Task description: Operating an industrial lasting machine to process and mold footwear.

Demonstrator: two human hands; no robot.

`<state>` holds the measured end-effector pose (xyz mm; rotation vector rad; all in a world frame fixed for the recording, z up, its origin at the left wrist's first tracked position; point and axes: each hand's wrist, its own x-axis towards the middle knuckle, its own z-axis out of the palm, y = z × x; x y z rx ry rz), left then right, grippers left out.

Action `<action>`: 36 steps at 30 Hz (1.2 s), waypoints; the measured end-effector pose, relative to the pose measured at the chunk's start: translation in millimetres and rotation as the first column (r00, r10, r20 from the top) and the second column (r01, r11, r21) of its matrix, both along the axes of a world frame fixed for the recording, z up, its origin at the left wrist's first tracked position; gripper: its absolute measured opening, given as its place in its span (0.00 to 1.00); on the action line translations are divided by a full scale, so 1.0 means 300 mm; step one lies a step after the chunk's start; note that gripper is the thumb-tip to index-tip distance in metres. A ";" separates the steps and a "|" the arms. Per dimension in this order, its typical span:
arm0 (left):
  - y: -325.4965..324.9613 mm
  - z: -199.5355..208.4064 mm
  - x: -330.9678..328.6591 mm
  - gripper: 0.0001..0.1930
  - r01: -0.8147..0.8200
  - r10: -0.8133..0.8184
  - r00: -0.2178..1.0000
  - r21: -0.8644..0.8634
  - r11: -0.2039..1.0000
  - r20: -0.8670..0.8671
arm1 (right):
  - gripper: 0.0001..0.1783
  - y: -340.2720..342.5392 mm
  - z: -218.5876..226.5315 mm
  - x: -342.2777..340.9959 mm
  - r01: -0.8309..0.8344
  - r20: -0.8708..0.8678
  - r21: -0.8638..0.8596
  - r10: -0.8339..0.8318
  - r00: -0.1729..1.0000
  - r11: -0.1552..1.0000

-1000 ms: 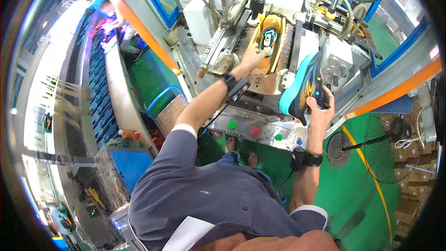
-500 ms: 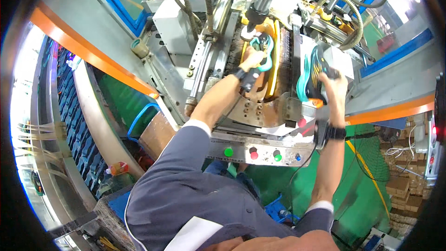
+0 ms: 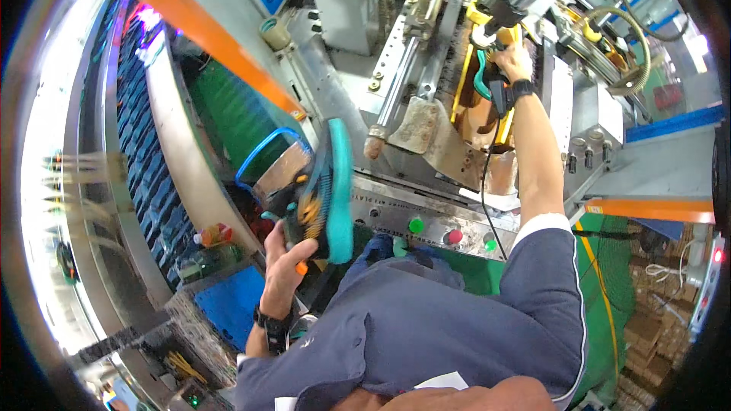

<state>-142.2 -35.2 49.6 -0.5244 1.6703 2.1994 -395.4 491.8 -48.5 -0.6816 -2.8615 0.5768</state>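
Observation:
My left hand (image 3: 282, 270) grips a black running shoe (image 3: 339, 190) with a thick teal sole and orange details. It is held up left of the control panel, sole turned to the right, slightly blurred. My right hand (image 3: 515, 63) reaches into the press machine, its fingers closed around a second shoe (image 3: 481, 80) with a teal sole edge. That shoe lies between the yellow side pads (image 3: 462, 84), beneath the round pressing head (image 3: 481, 35). My hand and wrist hide most of it.
A control panel (image 3: 434, 232) with coloured buttons runs along the machine's front. A conveyor with a dark blue wavy belt (image 3: 146, 160) passes on the left. Nearby are a blue-topped stand (image 3: 232, 301) and an orange frame bar (image 3: 205, 42). A black cable (image 3: 485, 190) hangs from my right wrist.
My left hand has left the machine and swung down left with a shoe. My right hand has brought the other shoe from the right side into the machine. The view has shifted left.

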 end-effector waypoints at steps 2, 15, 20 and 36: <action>-0.100 -0.042 0.099 0.30 -0.090 0.099 0.991 0.099 0.991 -0.088 | 0.22 -0.004 -0.121 0.000 0.152 -0.097 0.061 -0.146 0.985 0.986; -0.064 -0.205 0.610 0.17 -0.599 0.598 0.800 0.056 0.798 0.035 | 0.18 -0.436 0.032 0.465 -0.292 -0.411 0.038 0.282 0.867 0.956; 0.065 -0.227 0.653 0.14 -0.665 0.659 0.746 0.058 0.745 0.096 | 0.08 -0.823 -0.171 0.941 -0.617 -0.478 -0.161 0.486 0.732 0.770; 0.004 -0.205 1.314 0.26 -0.870 0.866 0.463 -0.090 0.484 0.190 | 0.17 -1.039 -0.460 0.940 -0.761 -0.367 -0.200 0.673 0.642 0.617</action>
